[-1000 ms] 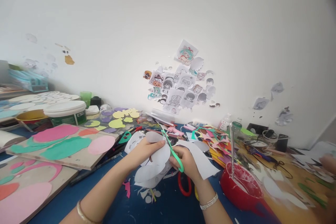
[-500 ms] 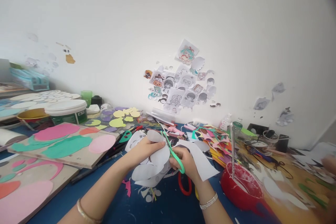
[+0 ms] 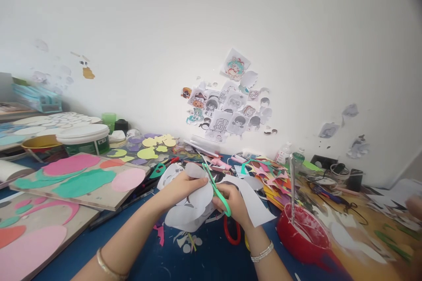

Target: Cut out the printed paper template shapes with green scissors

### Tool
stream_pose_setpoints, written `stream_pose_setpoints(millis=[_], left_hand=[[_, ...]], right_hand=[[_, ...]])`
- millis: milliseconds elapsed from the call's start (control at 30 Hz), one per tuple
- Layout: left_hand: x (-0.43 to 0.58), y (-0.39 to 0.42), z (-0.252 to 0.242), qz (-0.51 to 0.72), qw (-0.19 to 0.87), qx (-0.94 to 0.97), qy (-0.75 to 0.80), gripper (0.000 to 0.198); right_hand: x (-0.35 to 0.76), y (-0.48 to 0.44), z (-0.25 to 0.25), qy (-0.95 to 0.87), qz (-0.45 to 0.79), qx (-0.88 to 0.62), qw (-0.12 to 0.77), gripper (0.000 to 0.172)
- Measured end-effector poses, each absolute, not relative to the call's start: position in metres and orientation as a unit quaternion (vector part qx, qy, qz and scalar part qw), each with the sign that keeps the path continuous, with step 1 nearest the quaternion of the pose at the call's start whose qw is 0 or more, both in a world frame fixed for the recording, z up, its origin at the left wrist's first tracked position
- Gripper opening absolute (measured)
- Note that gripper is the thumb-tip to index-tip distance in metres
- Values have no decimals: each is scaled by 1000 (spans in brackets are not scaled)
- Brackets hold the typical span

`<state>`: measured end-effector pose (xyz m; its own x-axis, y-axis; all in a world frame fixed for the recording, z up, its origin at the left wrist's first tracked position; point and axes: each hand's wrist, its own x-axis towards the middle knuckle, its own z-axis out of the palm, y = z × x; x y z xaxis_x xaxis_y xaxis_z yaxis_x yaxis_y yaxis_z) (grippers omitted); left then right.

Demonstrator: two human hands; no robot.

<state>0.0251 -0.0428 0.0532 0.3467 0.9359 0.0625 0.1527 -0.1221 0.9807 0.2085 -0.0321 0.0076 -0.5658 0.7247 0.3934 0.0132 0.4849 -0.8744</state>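
My left hand pinches a white paper cutout with rounded edges, thumb on top. My right hand is closed round the handle of green scissors. The scissors' blades point up and away, right beside the cutout's right edge; whether they touch the paper I cannot tell. A larger white sheet hangs out to the right behind my right hand. Under my hands lie more white paper pieces, some printed. Red-handled scissors rest on the blue table just below my right hand.
Boards with pink and green cutouts lie at left, near a white-lidded tub. Coloured scraps pile up behind my right hand. A red pot with a metal handle sticking out stands at right. Another person's hand shows at the right edge.
The loose paper under the cutout has shifted slightly. Both hands and the green scissors stay almost where they were.
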Motion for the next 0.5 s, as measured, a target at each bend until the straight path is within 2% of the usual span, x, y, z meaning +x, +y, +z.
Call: stream_pose_setpoints(millis=[500], left_hand=[[21, -38, 51, 353, 505, 667, 419, 29]], right_hand=[[209, -33, 10, -769, 453, -240, 381, 22]])
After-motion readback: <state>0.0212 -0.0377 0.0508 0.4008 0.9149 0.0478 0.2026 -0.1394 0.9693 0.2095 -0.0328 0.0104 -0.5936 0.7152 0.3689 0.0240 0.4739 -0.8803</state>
